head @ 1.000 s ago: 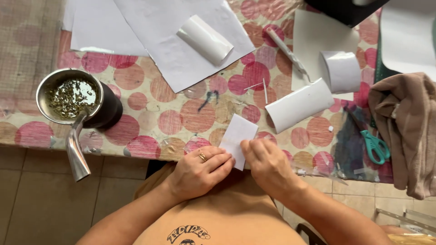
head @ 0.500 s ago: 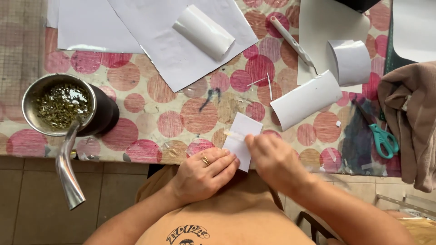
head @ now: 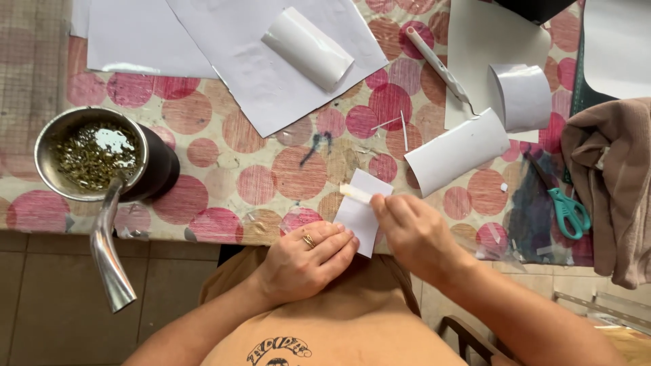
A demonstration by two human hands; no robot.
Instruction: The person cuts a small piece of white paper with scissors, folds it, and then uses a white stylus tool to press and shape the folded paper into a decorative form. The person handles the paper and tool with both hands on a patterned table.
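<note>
The small white rectangular paper card (head: 363, 210) lies at the near edge of the table (head: 224, 176), overhanging it slightly. At the table's left edge a black metal-rimmed cup of green herb (head: 95, 154) is seen, its metal straw (head: 108, 257) jutting past the near edge. The left hand (head: 305, 261) is pressed flat on the card's lower corner, fingers nearly straight, grasping nothing. The right hand (head: 413, 234) is closed around a short white stick (head: 356, 194), held against the card's top edge. The card could slide or crease if the flat hand's pressure eased, and the cup could be tipped by a knock on its straw. Rolled white sheets (head: 458, 150) and green-handled scissors (head: 568, 211) lie towards the right edge. No labels or packages are visible.
</note>
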